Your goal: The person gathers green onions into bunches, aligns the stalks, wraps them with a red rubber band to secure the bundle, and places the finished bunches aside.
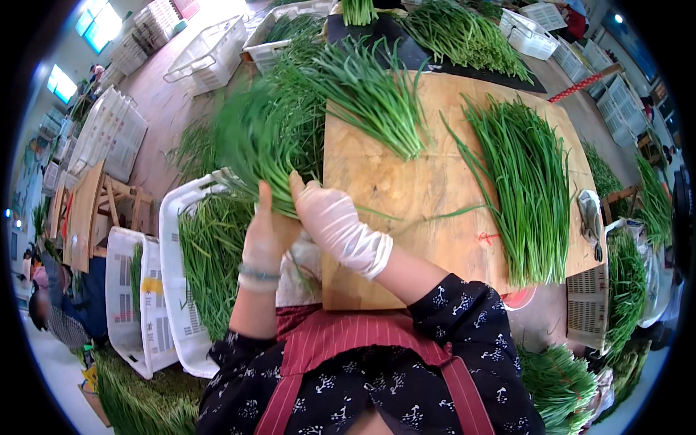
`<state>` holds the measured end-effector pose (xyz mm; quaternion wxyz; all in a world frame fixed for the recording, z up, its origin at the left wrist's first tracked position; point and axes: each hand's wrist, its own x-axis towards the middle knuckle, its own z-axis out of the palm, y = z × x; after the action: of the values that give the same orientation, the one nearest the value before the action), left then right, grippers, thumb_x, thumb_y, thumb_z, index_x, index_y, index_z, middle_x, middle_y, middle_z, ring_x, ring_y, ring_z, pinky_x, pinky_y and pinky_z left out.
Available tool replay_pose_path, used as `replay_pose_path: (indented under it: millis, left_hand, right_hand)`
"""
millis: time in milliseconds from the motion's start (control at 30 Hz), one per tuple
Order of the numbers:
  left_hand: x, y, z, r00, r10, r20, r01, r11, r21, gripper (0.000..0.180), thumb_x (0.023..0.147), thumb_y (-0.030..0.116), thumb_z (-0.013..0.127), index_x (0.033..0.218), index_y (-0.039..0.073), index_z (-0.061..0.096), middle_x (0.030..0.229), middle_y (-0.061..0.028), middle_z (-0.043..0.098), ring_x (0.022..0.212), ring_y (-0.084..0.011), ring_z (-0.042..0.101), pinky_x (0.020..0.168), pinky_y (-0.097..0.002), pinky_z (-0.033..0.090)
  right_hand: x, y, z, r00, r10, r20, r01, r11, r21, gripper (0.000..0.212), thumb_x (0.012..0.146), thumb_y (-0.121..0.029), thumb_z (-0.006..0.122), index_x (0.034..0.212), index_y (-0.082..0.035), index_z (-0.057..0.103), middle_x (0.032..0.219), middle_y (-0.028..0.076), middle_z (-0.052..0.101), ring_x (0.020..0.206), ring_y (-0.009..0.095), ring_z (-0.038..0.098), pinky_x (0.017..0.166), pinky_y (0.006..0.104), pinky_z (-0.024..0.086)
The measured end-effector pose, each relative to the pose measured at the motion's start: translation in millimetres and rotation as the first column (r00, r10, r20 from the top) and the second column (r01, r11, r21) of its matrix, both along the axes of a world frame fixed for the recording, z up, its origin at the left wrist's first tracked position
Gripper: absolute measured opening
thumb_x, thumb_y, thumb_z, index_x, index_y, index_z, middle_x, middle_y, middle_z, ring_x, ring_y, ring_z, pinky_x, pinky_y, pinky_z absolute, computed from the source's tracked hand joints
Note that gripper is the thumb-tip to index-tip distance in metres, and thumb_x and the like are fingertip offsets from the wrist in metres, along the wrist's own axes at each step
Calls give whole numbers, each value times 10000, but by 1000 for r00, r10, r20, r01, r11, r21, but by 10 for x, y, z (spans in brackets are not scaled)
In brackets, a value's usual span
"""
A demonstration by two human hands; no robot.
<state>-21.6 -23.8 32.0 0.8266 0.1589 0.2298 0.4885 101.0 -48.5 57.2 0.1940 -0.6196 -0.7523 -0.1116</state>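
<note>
A bunch of garlic chives (268, 156) is up at the table's left edge, its leaf ends smeared by motion. My left hand (268, 230), with a teal band at the wrist, closes round the stalk ends. Against the same stalks my right hand (330, 217) is closed too, in a white glove that leaves the thumb tip bare. On the wooden board (391, 246) to the right lies a large pile of chives (525, 188). A smaller chive bunch (384, 109) rests at the board's far left, and a few loose blades lie between them.
White crates (174, 254) of chives stand left of the board; another crate (210, 54) is farther off on the floor. More chives (464, 40) lie on a black surface beyond. At the board's right edge is a small grey object (591, 217). People are in the background.
</note>
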Motion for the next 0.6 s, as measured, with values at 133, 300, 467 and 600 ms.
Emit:
replay_pose_path:
  millis: [133, 300, 467, 600]
  left_hand:
    - [-168, 224, -334, 992, 112, -57, -109, 992, 59, 427, 903, 353, 476, 1102, -22, 523, 926, -148, 616, 837, -289, 592, 783, -382, 488]
    - [-151, 219, -234, 991, 130, -31, -126, 986, 111, 387, 850, 244, 561, 1119, -31, 519, 831, -87, 632, 723, -220, 593, 689, -345, 504]
    - [-292, 272, -55, 929, 80, 360, -83, 997, -7, 438, 832, 229, 591, 1176, -19, 481, 818, -78, 622, 747, -214, 588, 710, -340, 496]
    - [-425, 193, 42, 733, -35, 680, -22, 997, 75, 598, 847, 217, 583, 1318, -31, 310, 969, -57, 597, 800, -161, 574, 810, -307, 472]
  right_hand:
    - [-159, -330, -76, 998, 50, 48, -48, 998, -45, 555, 764, -64, 518, 1296, -13, 367, 652, 82, 526, 494, 218, 583, 419, 307, 467]
    - [72, -594, 54, 947, 48, -317, -124, 967, -222, 687, 780, -91, 540, 1390, -58, 226, 730, 182, 597, 595, 299, 609, 510, 385, 477]
    - [466, -842, 33, 609, -69, -790, -388, 843, -372, 285, 826, -144, 555, 1081, -28, 603, 685, 133, 595, 598, 214, 576, 600, 325, 459]
    - [808, -1182, 332, 543, 64, -837, -680, 618, -394, 186, 860, -133, 516, 896, -22, 661, 700, 92, 607, 632, 131, 545, 575, 271, 432]
